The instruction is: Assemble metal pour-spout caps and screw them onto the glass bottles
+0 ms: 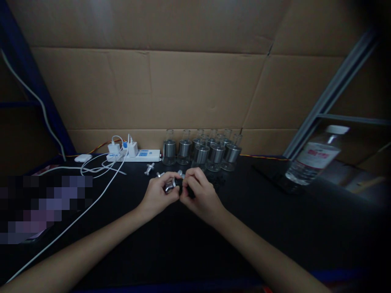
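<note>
Both my hands meet over the middle of the black table [275, 228]. My left hand [159, 194] is closed around a small silver metal part [169, 186]. My right hand [200, 191] is closed on a dark piece pressed against that part's right end; what the dark piece is I cannot make out. Just beyond my hands stands a cluster of several silver cylinders with clear glass tops [201, 151]. Two small loose metal-and-clear pieces [149, 168] lie left of my hands.
A white power strip [143, 155] with plugged chargers and white cables [100, 169] sits at the back left. A plastic water bottle [311, 158] stands tilted at the right. Cardboard walls [171, 89] close the back. A metal frame bar [332, 89] slopes at the right.
</note>
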`<state>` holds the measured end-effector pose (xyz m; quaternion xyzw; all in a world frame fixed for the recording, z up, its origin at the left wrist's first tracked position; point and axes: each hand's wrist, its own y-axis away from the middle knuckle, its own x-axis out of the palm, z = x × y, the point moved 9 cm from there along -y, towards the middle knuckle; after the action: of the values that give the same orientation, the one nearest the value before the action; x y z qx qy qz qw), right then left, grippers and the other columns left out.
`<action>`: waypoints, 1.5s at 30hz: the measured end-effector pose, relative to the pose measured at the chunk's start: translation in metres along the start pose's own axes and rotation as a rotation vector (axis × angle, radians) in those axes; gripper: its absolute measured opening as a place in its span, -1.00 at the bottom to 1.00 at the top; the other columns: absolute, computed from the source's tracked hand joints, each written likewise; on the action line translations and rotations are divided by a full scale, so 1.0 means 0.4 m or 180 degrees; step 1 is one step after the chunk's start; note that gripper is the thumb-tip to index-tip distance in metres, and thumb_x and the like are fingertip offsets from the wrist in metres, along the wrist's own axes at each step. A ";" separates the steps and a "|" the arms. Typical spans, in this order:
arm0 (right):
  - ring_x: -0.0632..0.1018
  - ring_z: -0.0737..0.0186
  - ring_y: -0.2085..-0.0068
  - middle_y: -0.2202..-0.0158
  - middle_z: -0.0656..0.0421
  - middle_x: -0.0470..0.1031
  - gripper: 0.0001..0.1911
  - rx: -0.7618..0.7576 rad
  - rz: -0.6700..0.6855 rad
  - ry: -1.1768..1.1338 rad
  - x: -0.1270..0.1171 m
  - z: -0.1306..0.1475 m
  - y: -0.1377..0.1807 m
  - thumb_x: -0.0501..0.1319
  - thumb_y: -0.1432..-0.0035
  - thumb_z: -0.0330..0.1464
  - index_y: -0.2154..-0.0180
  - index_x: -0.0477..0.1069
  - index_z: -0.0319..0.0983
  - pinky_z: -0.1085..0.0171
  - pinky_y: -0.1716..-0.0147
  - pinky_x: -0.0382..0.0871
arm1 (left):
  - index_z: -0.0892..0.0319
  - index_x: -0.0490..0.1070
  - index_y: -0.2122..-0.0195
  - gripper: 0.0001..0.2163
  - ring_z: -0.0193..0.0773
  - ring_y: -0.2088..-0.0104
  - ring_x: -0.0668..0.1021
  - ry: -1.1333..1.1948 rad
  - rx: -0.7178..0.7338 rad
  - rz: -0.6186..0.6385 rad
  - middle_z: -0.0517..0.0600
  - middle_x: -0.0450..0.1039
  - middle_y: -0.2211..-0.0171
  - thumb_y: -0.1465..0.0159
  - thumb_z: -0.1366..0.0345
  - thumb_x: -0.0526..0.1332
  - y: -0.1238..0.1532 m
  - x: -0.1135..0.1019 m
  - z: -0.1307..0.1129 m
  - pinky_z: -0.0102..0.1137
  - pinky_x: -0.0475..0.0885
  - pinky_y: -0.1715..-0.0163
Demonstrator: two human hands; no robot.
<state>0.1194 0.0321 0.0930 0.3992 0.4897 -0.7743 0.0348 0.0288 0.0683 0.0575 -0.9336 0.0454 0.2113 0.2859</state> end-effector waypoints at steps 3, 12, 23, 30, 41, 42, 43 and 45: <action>0.35 0.31 0.30 0.30 0.11 0.19 -0.91 0.0109 0.0094 -0.0158 0.009 -0.002 0.002 0.01 0.03 -0.53 0.44 0.19 -0.24 0.33 0.37 0.31 | 0.25 0.34 0.27 -0.76 -0.47 0.62 0.26 0.0032 -0.0047 0.0008 -0.14 0.27 0.60 0.01 0.45 0.10 0.001 -0.001 0.005 -0.57 0.16 0.60; 0.33 0.27 0.20 0.17 0.09 0.18 -0.73 0.0133 0.0422 -0.0607 0.025 -0.001 -0.002 0.07 0.09 -0.54 0.27 0.17 -0.22 0.29 0.29 0.32 | 0.26 0.33 0.27 -0.77 -0.44 0.56 0.31 0.0037 -0.0033 0.0108 -0.11 0.32 0.52 -0.01 0.44 0.08 -0.006 -0.003 0.001 -0.55 0.20 0.55; 0.32 0.32 0.31 0.29 0.17 0.20 -0.76 0.0421 0.0198 -0.0700 0.023 -0.038 0.005 0.14 0.11 -0.57 0.33 0.27 -0.20 0.35 0.38 0.27 | 0.21 0.20 0.26 -0.78 -0.43 0.53 0.35 0.0312 -0.0068 0.0416 -0.12 0.32 0.51 -0.03 0.45 0.10 -0.003 0.027 0.000 -0.57 0.19 0.56; 0.31 0.36 0.39 0.43 0.22 0.19 -0.89 0.0418 0.0375 -0.0922 0.040 -0.052 0.002 0.21 0.11 -0.51 0.47 0.30 -0.25 0.38 0.45 0.22 | 0.20 0.10 0.17 -0.71 -0.45 0.51 0.38 0.1090 -0.0254 0.0933 -0.10 0.33 0.46 -0.09 0.40 0.12 0.004 0.053 0.009 -0.57 0.20 0.55; 0.31 0.37 0.39 0.43 0.21 0.22 -0.92 0.0180 0.0862 -0.1169 0.047 -0.041 0.002 0.21 0.06 -0.47 0.51 0.30 -0.28 0.40 0.46 0.19 | 0.26 0.24 0.23 -0.79 -0.38 0.37 0.45 0.1501 -0.0430 0.1393 -0.02 0.38 0.36 -0.09 0.36 0.16 0.003 0.074 0.034 -0.43 0.31 0.32; 0.30 0.37 0.40 0.44 0.21 0.21 -0.92 0.0169 0.0879 -0.1192 0.045 -0.037 0.000 0.20 0.05 -0.47 0.51 0.29 -0.28 0.40 0.46 0.19 | 0.26 0.24 0.24 -0.79 -0.39 0.37 0.45 0.1544 -0.0439 0.1420 -0.03 0.38 0.37 -0.09 0.36 0.16 0.003 0.075 0.032 -0.44 0.31 0.32; 0.30 0.37 0.40 0.44 0.21 0.20 -0.92 0.0158 0.0899 -0.1210 0.042 -0.034 -0.002 0.19 0.04 -0.47 0.51 0.28 -0.28 0.40 0.47 0.18 | 0.26 0.23 0.24 -0.79 -0.39 0.38 0.45 0.1595 -0.0441 0.1447 -0.03 0.38 0.37 -0.10 0.36 0.16 0.003 0.075 0.030 -0.44 0.30 0.33; 0.28 0.38 0.41 0.45 0.22 0.18 -0.91 0.0154 0.0938 -0.1231 0.038 -0.030 -0.004 0.17 0.02 -0.47 0.51 0.26 -0.28 0.40 0.47 0.18 | 0.26 0.22 0.24 -0.79 -0.39 0.37 0.45 0.1685 -0.0428 0.1504 -0.02 0.38 0.36 -0.10 0.36 0.16 0.003 0.077 0.025 -0.45 0.30 0.33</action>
<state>0.1152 0.0474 0.0817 0.3113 0.3917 -0.8344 0.2309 0.0528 0.0738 0.0366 -0.9364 0.3184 0.0250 0.1454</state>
